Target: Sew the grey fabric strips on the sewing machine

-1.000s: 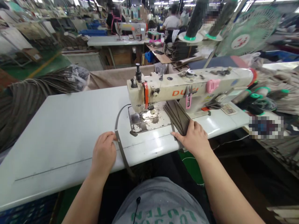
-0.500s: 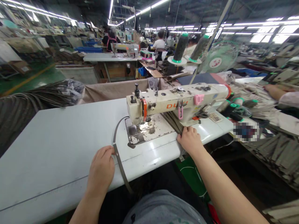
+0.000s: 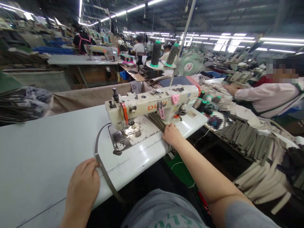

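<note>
My left hand (image 3: pixel 84 180) rests on the white table, its fingertips closed on a narrow grey-brown fabric strap (image 3: pixel 108 182). From there the strap hangs over the front edge, while its other part curves back toward the needle area of the sewing machine (image 3: pixel 152 101). My right hand (image 3: pixel 173 134) is closed around the near end of a bundle of similar straps (image 3: pixel 155 120), which lies under the machine arm. Its fingertips are partly hidden by the bundle. Pink-handled thread snips (image 3: pixel 161 111) hang on the machine's front.
Thread cones (image 3: pixel 156 53) stand behind the machine beside a green fan (image 3: pixel 190 62). At the right, a co-worker in a pale sleeve (image 3: pixel 251 95) sits by piled fabric strips (image 3: pixel 247 136). A plastic-wrapped strap bundle (image 3: pixel 28 101) lies at the far left.
The view has turned to the right, bringing the co-worker into sight. Both hands keep their hold, and the straps lie nearly as before against the machine.
</note>
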A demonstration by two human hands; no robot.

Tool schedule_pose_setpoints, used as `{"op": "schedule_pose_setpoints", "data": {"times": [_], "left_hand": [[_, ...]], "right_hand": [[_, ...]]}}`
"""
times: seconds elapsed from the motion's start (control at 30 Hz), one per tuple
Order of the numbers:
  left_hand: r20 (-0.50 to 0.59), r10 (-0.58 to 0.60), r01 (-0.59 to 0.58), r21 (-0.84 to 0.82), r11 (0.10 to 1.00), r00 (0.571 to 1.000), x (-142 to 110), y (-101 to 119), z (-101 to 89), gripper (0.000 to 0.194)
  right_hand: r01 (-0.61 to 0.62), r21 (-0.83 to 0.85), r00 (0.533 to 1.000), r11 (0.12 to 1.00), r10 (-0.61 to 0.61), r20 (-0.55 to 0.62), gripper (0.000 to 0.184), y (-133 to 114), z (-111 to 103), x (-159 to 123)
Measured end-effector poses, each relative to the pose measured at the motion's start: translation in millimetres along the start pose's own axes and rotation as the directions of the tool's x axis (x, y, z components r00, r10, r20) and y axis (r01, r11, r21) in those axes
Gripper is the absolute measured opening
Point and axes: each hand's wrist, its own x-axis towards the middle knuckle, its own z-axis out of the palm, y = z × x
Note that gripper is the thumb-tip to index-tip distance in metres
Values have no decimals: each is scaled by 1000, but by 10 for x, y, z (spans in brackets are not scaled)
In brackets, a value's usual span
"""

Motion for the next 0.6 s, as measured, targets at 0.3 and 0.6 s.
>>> {"op": "schedule_pose_setpoints", "data": {"times": [0.3, 0.6], "left_hand": [[-1, -4, 4, -46, 999, 1000, -7, 4, -12, 21], [6, 26, -26, -16, 1000, 1000, -13, -33, 9, 21]], "right_hand": [[19, 25, 999, 1000, -20, 46, 35, 57, -12, 67], [-10, 0, 1000, 1000, 10, 27, 36, -61, 15, -38]]}}
